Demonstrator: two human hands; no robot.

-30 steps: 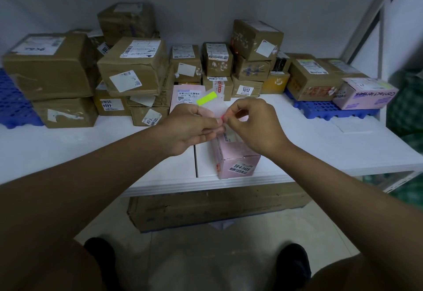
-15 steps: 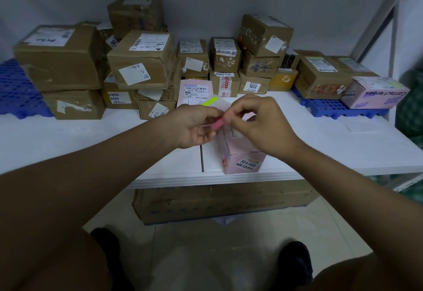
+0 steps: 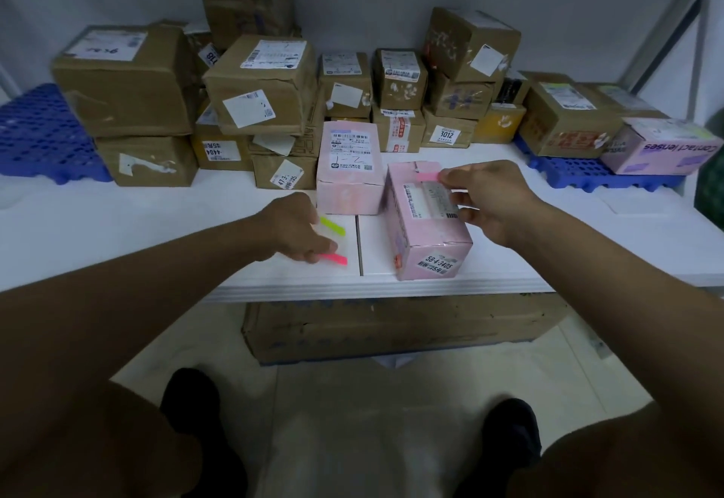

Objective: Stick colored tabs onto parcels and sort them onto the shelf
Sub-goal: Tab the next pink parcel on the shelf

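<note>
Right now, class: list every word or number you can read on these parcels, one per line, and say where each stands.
"58-4-3405": white label on the front pink parcel.
"3012": label on a small brown box.
"4404", turned sideways: label on a low brown box.
"Contact lenses", upside down: pink box at the right.
Shipping labels, barcodes and fine print elsewhere: too small or blurred.

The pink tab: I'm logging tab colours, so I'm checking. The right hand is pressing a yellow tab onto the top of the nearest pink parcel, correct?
Not quite: the head view shows the tab under the right hand is pink, not yellow. It does sit on top of the nearest pink parcel.
</note>
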